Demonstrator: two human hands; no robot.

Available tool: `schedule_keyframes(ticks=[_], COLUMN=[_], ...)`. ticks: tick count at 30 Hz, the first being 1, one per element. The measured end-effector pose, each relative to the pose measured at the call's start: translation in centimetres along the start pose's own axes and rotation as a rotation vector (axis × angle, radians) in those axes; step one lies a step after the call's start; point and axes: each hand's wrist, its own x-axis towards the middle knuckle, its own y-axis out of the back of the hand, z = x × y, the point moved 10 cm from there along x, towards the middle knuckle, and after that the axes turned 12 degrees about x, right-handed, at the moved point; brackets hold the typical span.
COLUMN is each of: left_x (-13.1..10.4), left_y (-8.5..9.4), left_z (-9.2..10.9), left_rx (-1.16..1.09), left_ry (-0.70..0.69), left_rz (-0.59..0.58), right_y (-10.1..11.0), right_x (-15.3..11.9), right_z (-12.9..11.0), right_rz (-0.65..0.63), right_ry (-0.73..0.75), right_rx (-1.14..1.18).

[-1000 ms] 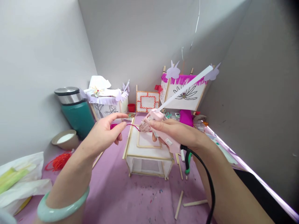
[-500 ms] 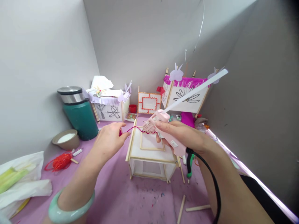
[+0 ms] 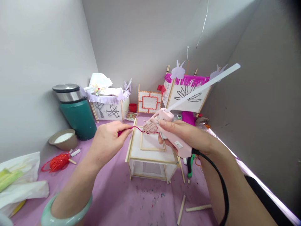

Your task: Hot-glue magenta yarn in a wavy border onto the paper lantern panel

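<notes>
My left hand [image 3: 109, 138] is closed, pinching a dark red cord [image 3: 138, 128] between thumb and fingers. From there the cord runs right, across the top of a wooden-stick frame box [image 3: 154, 156] with white panels. My right hand [image 3: 185, 133] is wrapped round a pink hot glue gun [image 3: 177, 142], and a long white glue stick [image 3: 202, 88] juts from its back. The gun's front end is over the far part of the box top, close to the cord; its tip is hard to make out. A smaller stick rectangle [image 3: 152, 149] lies on the box top.
At left stand a green tumbler [image 3: 77, 116], a bowl [image 3: 68, 142] and a red yarn bundle [image 3: 57, 161]. Behind are decorated paper lanterns [image 3: 185, 95] and a red-trimmed panel [image 3: 150, 102]. Loose sticks [image 3: 198, 208] and green-handled pliers [image 3: 190, 169] lie at right.
My left thumb and fingers have closed together on the cord, which now looks straighter near them. The glue gun has shifted slightly right, still in my right hand. The view has moved a little.
</notes>
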Motion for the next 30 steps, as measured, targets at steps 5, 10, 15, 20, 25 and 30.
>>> schedule_keyframes(ticks=[5,10,15,20,25,30], left_x=[-0.3,-0.5,-0.6,-0.7,-0.7,-0.8], left_y=[0.1,-0.3,-0.4,-0.4,-0.5,-0.7], left_z=[0.6,0.8,1.2,1.8,2.4,2.6], left_rx=[-0.043,-0.057,-0.053,-0.039,-0.012,0.001], left_ry=[-0.064,-0.094,-0.114,-0.144,-0.183,-0.2], left_rz=[0.021,-0.003,-0.024,-0.055,-0.079,-0.087], right_y=[-0.1,0.1,0.1,0.1,0.0,0.1], right_x=[0.2,0.2,0.1,0.1,0.0,-0.1], right_z=[0.7,0.7,0.8,0.6,0.4,-0.1], right_rz=[0.016,0.043,0.039,0.041,0.033,0.035], right_ry=[-0.075,-0.069,-0.08,-0.062,-0.06,-0.039], right_rx=[0.061,0.042,0.011,-0.024,-0.045,-0.093])
